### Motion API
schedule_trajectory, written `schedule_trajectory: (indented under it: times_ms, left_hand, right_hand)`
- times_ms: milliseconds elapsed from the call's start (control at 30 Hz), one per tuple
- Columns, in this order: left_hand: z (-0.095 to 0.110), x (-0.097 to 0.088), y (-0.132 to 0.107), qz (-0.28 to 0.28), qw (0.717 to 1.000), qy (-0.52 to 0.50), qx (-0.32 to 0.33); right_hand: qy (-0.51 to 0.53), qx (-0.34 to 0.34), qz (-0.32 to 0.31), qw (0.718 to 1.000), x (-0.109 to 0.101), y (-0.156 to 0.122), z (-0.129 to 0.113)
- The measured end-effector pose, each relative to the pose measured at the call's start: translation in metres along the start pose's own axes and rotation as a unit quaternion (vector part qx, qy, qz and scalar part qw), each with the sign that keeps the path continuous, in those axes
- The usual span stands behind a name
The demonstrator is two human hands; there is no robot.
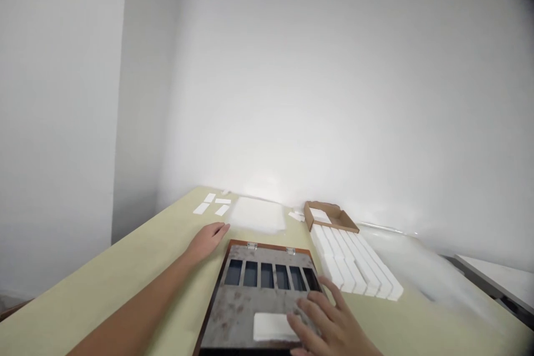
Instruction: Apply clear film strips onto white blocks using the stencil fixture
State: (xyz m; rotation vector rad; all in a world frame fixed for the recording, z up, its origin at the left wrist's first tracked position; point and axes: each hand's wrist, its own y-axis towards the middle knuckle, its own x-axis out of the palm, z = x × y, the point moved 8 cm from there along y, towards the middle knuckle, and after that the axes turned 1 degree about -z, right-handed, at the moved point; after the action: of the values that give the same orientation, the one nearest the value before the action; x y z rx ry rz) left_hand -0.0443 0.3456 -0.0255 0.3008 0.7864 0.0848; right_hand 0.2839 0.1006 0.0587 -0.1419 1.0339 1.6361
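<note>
A grey, stained metal plate [240, 311] in a reddish-brown hinged frame lies before me, with a row of several dark rectangular slots [267, 276] across it. On the plate's near part sits a small white block [271, 327]. My right hand [329, 317] reaches over the plate's right side with fingers spread; one fingertip appears to touch the block's right end. The thumb is partly cut off by the lower picture edge. Left of the frame, my left hand [207, 240] rests on the table with fingers stretched out, near a white sheet [258, 214], apparently holding nothing.
Long white bars [354, 261] lie side by side on the yellow-green table [167, 245], right of the plate. Behind them stands an open cardboard box [336, 225] with white pieces inside. Several white cards [201, 208] lie at the far left. Clear plastic film [429, 267] covers the right side.
</note>
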Motion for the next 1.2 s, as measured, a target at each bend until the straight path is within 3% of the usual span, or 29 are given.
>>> schedule_trajectory:
  times_ms: [133,500,800,933,1067,1133,1200]
  left_hand:
    - [-0.001,0.001,0.001,-0.008,1.000,0.023,-0.001]
    - [-0.014,0.009,0.009,-0.028,0.998,0.051,-0.002]
    - [-0.018,0.012,0.009,-0.029,0.998,0.062,-0.004]
    - [-0.012,0.010,0.005,-0.025,0.997,0.074,-0.011]
    - [-0.006,0.008,0.001,-0.023,0.995,0.090,-0.017]
    - [-0.005,0.009,0.000,-0.023,0.994,0.101,-0.018]
    - [-0.005,0.011,0.000,-0.024,0.993,0.113,-0.016]
  right_hand:
    - [-0.006,0.048,0.046,0.998,0.014,-0.009,-0.002]
    - [0.034,0.138,0.057,0.988,0.057,-0.042,-0.002]
    - [0.043,0.159,0.072,0.984,0.052,-0.040,0.004]
    - [0.101,0.182,0.083,0.974,0.052,-0.044,0.010]
    - [0.145,0.237,0.083,0.957,0.037,-0.051,0.034]
    - [0.177,0.292,0.037,0.939,0.035,-0.055,0.061]
    - [0.184,0.375,0.013,0.908,0.037,-0.064,0.104]
